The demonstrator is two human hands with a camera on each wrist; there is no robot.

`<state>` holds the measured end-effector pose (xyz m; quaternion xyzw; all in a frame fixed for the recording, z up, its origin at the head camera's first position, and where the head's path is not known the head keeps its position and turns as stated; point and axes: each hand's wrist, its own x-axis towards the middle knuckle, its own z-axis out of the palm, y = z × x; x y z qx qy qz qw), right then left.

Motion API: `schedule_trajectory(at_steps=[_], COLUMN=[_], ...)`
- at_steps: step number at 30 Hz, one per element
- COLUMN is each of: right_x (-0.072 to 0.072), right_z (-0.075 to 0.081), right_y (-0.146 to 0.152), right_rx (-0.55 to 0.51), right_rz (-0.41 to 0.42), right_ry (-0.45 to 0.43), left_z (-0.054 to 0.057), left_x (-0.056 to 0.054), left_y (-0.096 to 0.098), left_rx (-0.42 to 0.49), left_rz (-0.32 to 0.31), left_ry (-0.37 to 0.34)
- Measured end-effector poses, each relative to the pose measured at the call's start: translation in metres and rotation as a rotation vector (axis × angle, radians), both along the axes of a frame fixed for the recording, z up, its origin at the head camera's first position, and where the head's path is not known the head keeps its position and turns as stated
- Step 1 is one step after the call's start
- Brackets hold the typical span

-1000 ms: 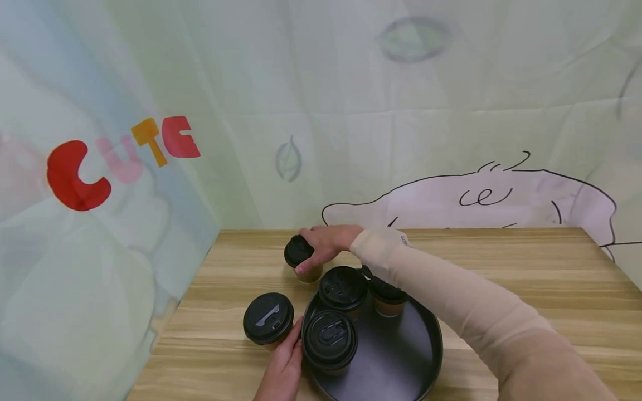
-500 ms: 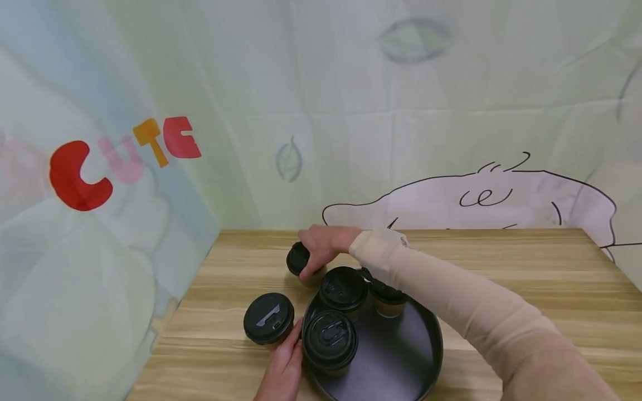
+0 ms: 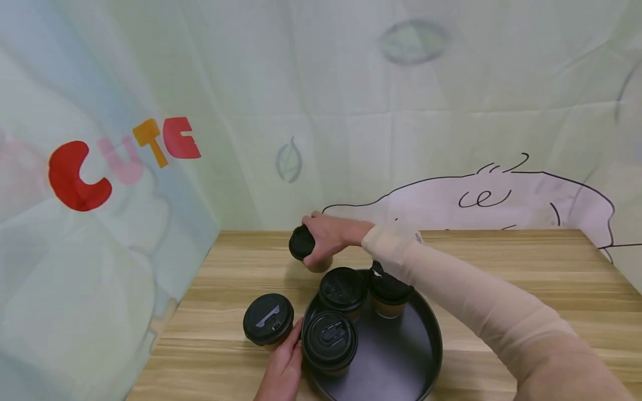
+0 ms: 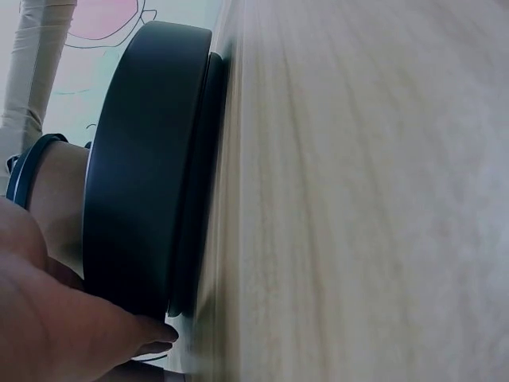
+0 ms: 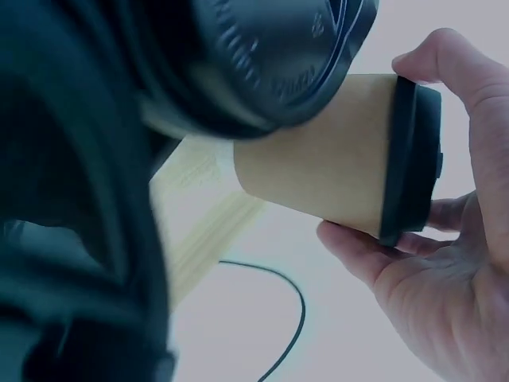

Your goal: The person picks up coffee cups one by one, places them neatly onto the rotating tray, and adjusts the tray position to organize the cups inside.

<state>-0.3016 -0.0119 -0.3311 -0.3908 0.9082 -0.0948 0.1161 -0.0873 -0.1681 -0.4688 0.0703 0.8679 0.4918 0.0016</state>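
My right hand [image 3: 330, 239] grips a brown paper cup [image 5: 326, 155] by its black lid [image 3: 302, 243], tilted and raised over the far part of the table, beyond the tray. Fingers and thumb span the lid edge in the right wrist view. My left hand [image 3: 282, 367] holds the left side of a round black tray [image 4: 139, 175], fingertips low at its wall. Three lidded cups stand on the tray: a front cup [image 3: 331, 341], one behind it [image 3: 343, 288], and one [image 3: 390, 295] partly hidden by my right sleeve. Another lidded cup [image 3: 268, 318] stands left of the tray.
The wooden table [image 3: 210, 356] meets a printed cloth backdrop [image 3: 251, 167] at its back and left edges. My right forearm [image 3: 466, 289] crosses above the tray's far right rim. A large black lid [image 5: 286, 48] fills the near part of the right wrist view.
The right hand has shifted slightly right and up with the cup, which now shows clear of its shadow on the table. The left hand, tray and other cups hold their places.
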Motion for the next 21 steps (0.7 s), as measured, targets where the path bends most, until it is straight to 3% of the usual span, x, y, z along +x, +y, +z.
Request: schedule_trajectory(at_steps=[3,11,21], right_x=[-0.003,-0.014,-0.021], right_z=[0.001,-0.001,-0.004], right_y=[0.011,0.045,0.096], right_rx=[-0.032,-0.213,-0.402], right_rz=[-0.023,-0.065,-0.181], right_ry=[-0.002,-0.01,-0.014], left_z=[-0.001,0.009,0.009], left_x=[0.0,0.003,0.003], left_y=[0.0,0.003,0.003], left_rx=[0.005,0.01,0.02], left_rz=[-0.001,0.015,0.014], left_ry=[0.021,-0.033,-0.028])
